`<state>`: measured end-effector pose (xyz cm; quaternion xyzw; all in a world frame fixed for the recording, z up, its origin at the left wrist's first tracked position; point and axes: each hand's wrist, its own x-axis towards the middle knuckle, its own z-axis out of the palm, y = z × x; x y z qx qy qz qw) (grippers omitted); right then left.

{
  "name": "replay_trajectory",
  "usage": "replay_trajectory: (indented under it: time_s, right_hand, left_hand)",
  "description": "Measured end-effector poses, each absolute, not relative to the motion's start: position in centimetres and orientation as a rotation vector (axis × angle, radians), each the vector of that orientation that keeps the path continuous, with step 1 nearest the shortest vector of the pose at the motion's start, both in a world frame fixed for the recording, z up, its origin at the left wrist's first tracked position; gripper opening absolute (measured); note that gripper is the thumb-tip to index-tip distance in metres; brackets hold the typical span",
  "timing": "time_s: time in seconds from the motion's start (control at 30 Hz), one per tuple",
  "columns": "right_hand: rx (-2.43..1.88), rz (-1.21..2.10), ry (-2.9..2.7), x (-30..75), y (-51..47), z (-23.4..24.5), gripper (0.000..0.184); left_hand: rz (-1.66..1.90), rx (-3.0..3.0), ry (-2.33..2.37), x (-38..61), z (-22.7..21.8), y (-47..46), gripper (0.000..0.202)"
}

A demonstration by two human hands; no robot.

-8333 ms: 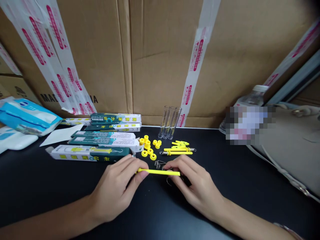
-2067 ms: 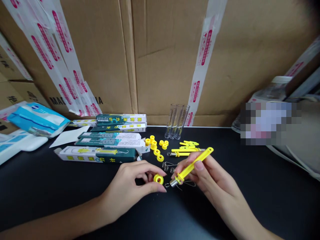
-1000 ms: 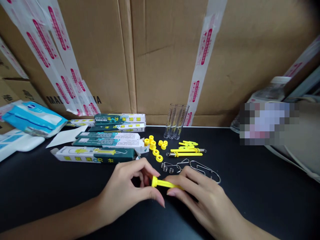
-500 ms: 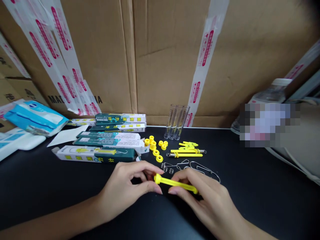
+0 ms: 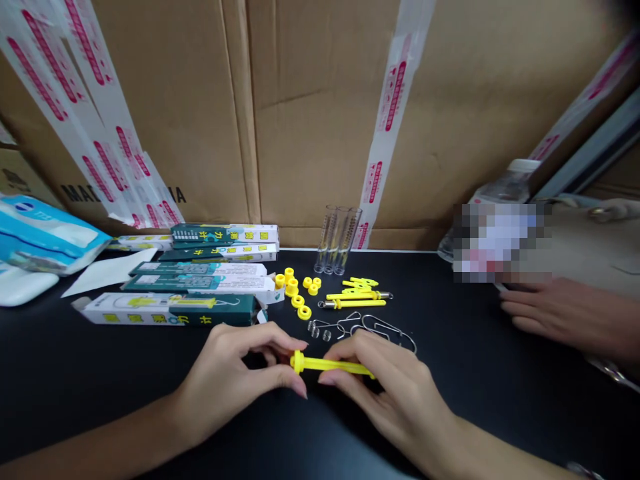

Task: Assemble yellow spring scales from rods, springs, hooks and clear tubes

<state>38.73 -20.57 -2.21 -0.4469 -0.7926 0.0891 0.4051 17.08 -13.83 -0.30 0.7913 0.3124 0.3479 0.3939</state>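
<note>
A yellow plastic spring-scale rod (image 5: 333,365), flanged at its left end, lies almost level between my hands. My left hand (image 5: 240,367) pinches the flanged end (image 5: 297,362) with thumb and fingertips. Farther right along the shaft, my right hand (image 5: 387,380) grips the rod, its fingers hiding part of it. Just beyond are small coil springs (image 5: 327,335) and bent wire hooks (image 5: 387,328). Behind those lie yellow rods with metal springs (image 5: 356,303), flat yellow pieces (image 5: 360,283) and several yellow caps (image 5: 304,312).
Three clear tubes (image 5: 338,240) stand upright near the cardboard wall (image 5: 310,120). Printed boxes (image 5: 165,309) and a blue packet (image 5: 50,233) occupy the left. At right are a plastic bottle (image 5: 517,180) and another person's hand (image 5: 565,313) on the black table (image 5: 280,440).
The view has shifted, so most things appear farther left. Another person's hand has come into view at the right. My hands keep hold of the yellow rod, which looks more level.
</note>
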Motion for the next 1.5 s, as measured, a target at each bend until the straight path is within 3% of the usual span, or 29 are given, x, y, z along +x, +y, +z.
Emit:
replay_trajectory:
  time_s: [0.2, 0.73, 1.17, 1.23, 1.5]
  right_hand:
    - [-0.966, 0.149, -2.130, 38.0, -20.8, -1.7, 0.021]
    - [-1.125, 0.309, -2.117, 38.4, -20.8, -1.8, 0.017]
    - [-1.189, 0.254, -2.085, 38.7, -20.7, -2.3, 0.017]
    - [-1.261, 0.266, -2.030, 38.8, -20.7, -2.6, 0.027]
    - [-1.100, 0.339, -2.151, 38.7, -20.9, -2.8, 0.028]
  left_hand:
    - [0.930, 2.211, 0.609, 17.3, -0.3, -14.6, 0.023]
    - [0.672, 1.912, 0.835, 17.1, -0.2, -13.7, 0.017]
    - [0.735, 2.205, 0.791, 17.1, -0.6, -13.8, 0.019]
    - [0.746, 2.230, 0.890, 17.1, -0.5, -13.9, 0.018]
    - [0.443, 2.661, 0.783, 17.0, -0.9, -14.7, 0.015]
